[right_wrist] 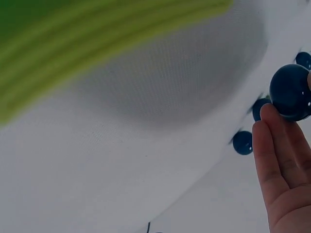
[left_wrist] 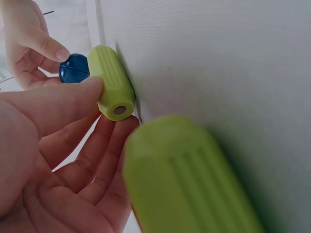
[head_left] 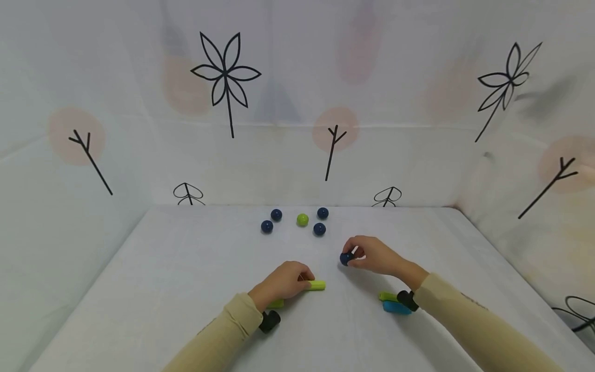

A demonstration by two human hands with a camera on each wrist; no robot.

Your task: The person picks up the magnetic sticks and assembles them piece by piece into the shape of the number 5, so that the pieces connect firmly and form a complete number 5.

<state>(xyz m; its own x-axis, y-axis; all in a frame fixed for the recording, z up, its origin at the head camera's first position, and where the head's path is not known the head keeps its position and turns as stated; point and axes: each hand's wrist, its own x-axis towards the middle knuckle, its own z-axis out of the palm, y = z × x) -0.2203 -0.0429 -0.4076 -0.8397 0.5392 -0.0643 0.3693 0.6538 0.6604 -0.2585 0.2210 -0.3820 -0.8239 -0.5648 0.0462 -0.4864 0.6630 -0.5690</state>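
Though visible only from left wrist, green rod's (left_wrist: 110, 80) grey disc (left_wrist: 119, 109)

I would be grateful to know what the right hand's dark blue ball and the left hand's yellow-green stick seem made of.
Dark blue ball: smooth and glossy, with bright highlights; perhaps coated metal or plastic, I cannot tell which.
Yellow-green stick: probably satin moulded plastic, judging by its even ribs; the grey end disc looks metallic.

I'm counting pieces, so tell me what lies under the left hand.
The left hand pinches one green stick; a second green stick shows below it, partly covered in the head view. Anything else fully covered there cannot be seen.
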